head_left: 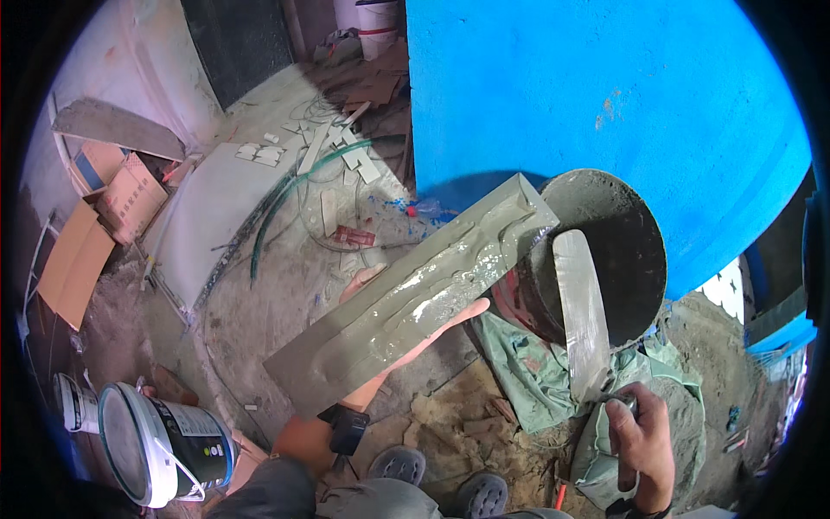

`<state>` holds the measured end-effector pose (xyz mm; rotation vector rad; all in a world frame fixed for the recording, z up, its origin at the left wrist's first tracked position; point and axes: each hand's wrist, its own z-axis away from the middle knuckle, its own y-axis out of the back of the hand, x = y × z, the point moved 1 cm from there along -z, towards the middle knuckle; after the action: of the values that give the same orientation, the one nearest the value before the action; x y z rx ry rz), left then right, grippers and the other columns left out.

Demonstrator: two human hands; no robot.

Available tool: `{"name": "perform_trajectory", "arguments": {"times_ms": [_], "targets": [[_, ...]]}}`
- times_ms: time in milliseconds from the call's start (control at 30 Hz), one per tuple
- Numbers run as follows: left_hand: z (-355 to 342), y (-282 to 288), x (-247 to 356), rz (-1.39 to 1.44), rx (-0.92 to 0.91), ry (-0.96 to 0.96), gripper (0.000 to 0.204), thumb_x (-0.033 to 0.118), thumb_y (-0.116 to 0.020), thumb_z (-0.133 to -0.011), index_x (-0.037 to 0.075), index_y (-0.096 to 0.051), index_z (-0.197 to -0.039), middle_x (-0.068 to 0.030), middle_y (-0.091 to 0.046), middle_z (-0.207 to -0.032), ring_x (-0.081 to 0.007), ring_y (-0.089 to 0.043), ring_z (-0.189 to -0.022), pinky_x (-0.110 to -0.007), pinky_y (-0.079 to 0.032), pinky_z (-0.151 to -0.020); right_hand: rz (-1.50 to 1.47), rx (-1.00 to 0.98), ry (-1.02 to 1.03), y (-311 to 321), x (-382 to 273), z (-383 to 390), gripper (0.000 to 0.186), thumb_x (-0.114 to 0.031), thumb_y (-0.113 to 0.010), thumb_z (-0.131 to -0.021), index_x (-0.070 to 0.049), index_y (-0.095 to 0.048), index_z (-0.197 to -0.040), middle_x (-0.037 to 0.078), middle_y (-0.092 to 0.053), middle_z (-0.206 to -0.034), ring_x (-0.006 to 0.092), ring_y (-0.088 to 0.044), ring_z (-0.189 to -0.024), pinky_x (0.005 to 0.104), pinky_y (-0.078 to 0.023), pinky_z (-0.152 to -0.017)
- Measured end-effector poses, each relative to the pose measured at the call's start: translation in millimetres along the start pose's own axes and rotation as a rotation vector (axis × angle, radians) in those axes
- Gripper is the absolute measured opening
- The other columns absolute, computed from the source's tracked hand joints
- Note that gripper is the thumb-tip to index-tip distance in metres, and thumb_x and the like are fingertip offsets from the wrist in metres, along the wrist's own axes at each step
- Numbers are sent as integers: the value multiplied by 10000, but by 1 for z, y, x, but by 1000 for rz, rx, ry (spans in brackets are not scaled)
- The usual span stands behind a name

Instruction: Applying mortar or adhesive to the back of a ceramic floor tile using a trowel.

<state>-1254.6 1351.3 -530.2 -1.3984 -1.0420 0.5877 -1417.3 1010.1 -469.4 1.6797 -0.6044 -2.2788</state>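
Note:
My left hand [448, 327] reaches under a long grey rectangular tile [298, 368] and grips it by its long edges, thumb on one side and fingers on the other. Wet grey mortar [432, 298] lies in a thick uneven layer on the tile's upward face. In my right hand [644, 437] is the handle of a trowel, its long flat blade [581, 303] smeared grey and pointing away from me. That blade stands in front of a black bucket [659, 259] with grey-coated inner walls. The tile's far corner overlaps the bucket's left rim.
A green woven sack [523, 368] lies beneath the bucket, near an open sack of grey powder [683, 432]. A blue wall [553, 95] rises behind. White pails [130, 450], cardboard boxes [130, 203], a green hose [272, 203] and white offcuts [320, 147] lie leftward.

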Motion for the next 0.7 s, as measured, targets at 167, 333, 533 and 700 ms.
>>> {"name": "perform_trajectory", "arguments": {"times_ms": [167,333,533,700], "targets": [[-3,-30,-2,-46,209,-33,414,328,-575,-1052,19,-746,-1267,-129,-782,-1247,-199,-752,-1080,-339,-585,-938,13,-171,-41,7,-26,-16,259,-201,-715,-1037,46,-639,-1035,27,-590,-593,94,-542,-476,282,-409,-445],[-13,39,22,65,80,98,334,285,-602,-1031,21,-777,-1137,-126,-805,-1053,-208,-763,-883,-350,-609,-796,68,-335,-137,-14,-50,-13,271,-204,-739,-1014,42,-650,-1083,27,-610,-626,101,-584,-541,298,-441,-506],[-40,59,17,246,-84,267,352,270,-605,-1029,-15,-765,-1162,-182,-806,-995,-248,-783,-803,-374,-646,-741,201,-556,-44,-39,-80,5,289,-223,-771,-1008,33,-660,-1081,23,-645,-658,90,-600,-541,270,-453,-502],[-52,85,23,328,-243,348,503,339,-556,-1047,-41,-666,-1358,-246,-759,-1214,-350,-775,-988,-474,-620,-932,232,-480,116,-39,-76,9,301,-235,-772,-1008,41,-661,-1054,14,-616,-629,83,-568,-528,264,-430,-490]]}}
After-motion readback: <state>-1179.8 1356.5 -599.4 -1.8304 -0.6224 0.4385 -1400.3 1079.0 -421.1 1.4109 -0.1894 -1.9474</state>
